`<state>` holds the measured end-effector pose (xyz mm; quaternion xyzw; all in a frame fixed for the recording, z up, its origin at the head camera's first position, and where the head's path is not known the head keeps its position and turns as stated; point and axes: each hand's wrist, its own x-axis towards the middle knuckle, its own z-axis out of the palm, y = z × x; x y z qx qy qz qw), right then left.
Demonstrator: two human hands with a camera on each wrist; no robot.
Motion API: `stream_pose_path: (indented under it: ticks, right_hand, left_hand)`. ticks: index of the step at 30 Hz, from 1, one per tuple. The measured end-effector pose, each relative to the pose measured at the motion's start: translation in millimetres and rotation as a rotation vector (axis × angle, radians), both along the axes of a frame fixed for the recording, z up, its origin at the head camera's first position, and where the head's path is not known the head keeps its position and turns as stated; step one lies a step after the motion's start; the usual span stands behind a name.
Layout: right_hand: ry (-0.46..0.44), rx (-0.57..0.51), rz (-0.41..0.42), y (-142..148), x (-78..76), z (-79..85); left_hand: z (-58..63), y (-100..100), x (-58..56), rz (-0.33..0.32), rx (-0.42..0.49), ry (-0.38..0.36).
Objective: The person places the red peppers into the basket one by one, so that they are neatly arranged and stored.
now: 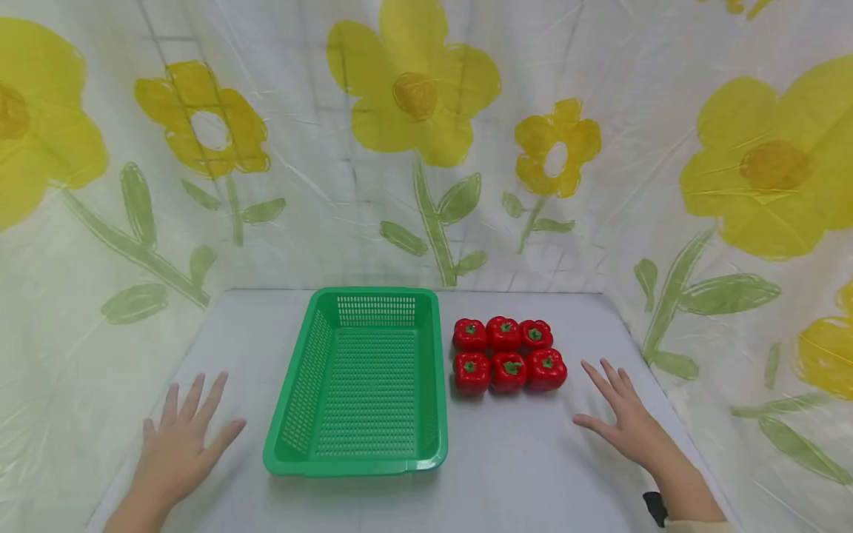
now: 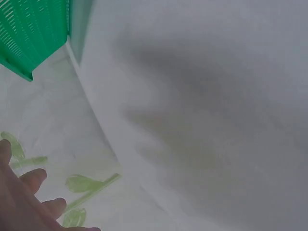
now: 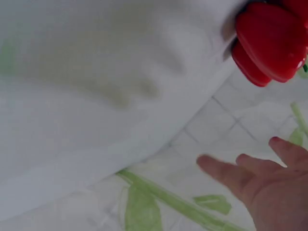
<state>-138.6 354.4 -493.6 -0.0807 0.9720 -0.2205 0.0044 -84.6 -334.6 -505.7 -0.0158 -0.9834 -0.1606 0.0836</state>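
A green plastic basket (image 1: 356,467) with slotted sides stands near the middle of the white table, nothing inside it. To its right, several red bell peppers (image 1: 509,372) with green stems sit close together in two rows. My left hand (image 1: 175,451) hovers left of the basket, fingers spread, holding nothing; the left wrist view shows its fingers and a corner of the basket (image 2: 38,33). My right hand (image 1: 629,418) is to the right of the peppers, fingers extended and apart from them. In the right wrist view, a red pepper (image 3: 272,41) appears at the upper right, beyond the hand (image 3: 269,187).
The white table (image 1: 513,474) lies under everything. Translucent curtains (image 1: 300,148) with yellow flowers and green leaves hang behind it and along both sides. A dark band (image 1: 655,508) is around the right wrist, just before a light sleeve (image 1: 700,526).
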Motion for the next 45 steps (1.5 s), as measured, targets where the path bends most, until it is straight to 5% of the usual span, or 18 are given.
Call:
stream_pose_path:
  ticks: [7, 17, 24, 33, 45]
  right_hand:
    - [0.035, -0.172, 0.049, -9, -12.6, -11.4]
    - [0.141, -0.322, 0.068, -24, -31.1, -24.9]
    - [0.02, -0.51, -0.005, -25, -45.5, -36.3]
    - [-0.108, -0.573, -0.039, -27, -47.0, -35.0]
    - [0.017, -0.488, -0.041, -24, -50.7, -47.3]
  left_hand:
    - [-6.4, 20, -11.5, -0.058, 0.224, 0.015]
    - [-15.8, 43, -21.3, -0.145, 0.589, -0.086]
    - [-21.5, 61, -28.3, -0.178, 0.807, -0.199]
    - [-28.5, 72, -28.9, -0.157, 0.908, -0.293]
    - [-27.2, 74, -26.9, -0.183, 1.026, -0.316]
